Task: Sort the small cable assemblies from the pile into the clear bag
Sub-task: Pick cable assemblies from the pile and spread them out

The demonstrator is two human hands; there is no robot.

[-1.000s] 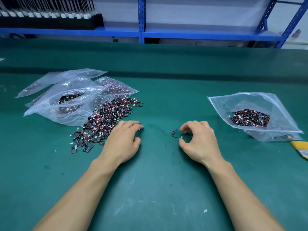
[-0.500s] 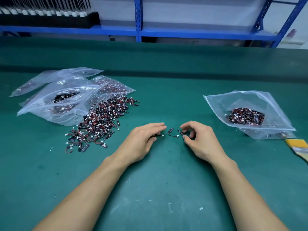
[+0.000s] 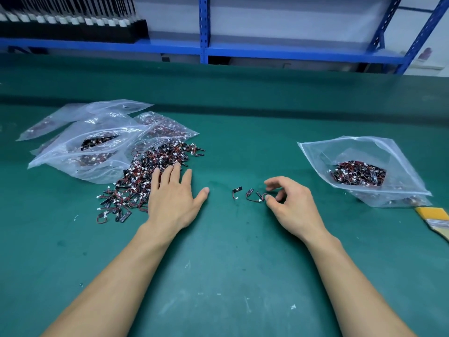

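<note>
**While the left hand [image 3: 172,200] is lying flat, the right hand [image 3: 291,205] is curling over a cable [image 3: 259,196]**

Left fingers [image 3: 170,175] are resting straight and spread on the pile's [image 3: 145,171] near edge, palm on the table [image 3: 230,263]. Right thumb is touching the cable, forefinger hanging above with a gap; whether it is gripping, cannot tell. Two more cables [image 3: 237,190] are lying just left. The clear bag [image 3: 364,152] is sitting well to the right, a clump inside. Spare bags [image 3: 92,132] are lying behind the pile.
</note>
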